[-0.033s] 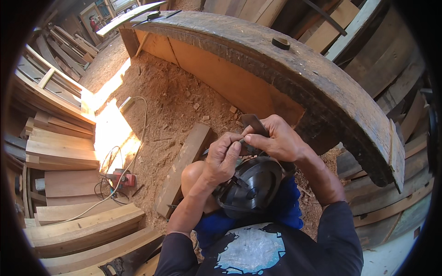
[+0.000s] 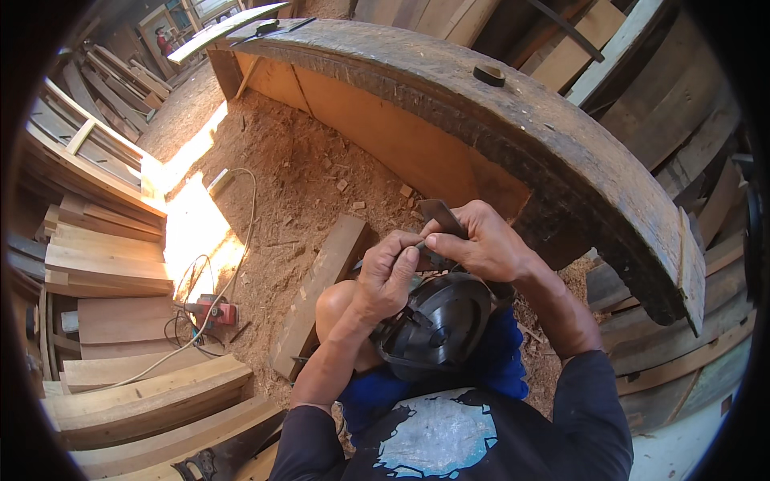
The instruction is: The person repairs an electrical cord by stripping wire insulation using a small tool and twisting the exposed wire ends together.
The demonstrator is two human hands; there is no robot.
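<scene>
My right hand (image 2: 479,242) is closed around a flat dark metal strip (image 2: 443,218), its squared end sticking up past the fingers. Close against it, my left hand (image 2: 387,276) pinches with thumb and forefinger; whatever lies between those fingertips is too hidden to name. Both hands meet just above a black circular saw (image 2: 437,333) resting on my lap, its round guard facing up. My hands partly cover the saw's far side.
A wooden beam (image 2: 325,293) lies left of my knee on the sawdust-covered floor. A long workbench (image 2: 433,68) curves across the far side and right. A red power tool (image 2: 216,311) with a cord and stacked boards (image 2: 112,255) are at left.
</scene>
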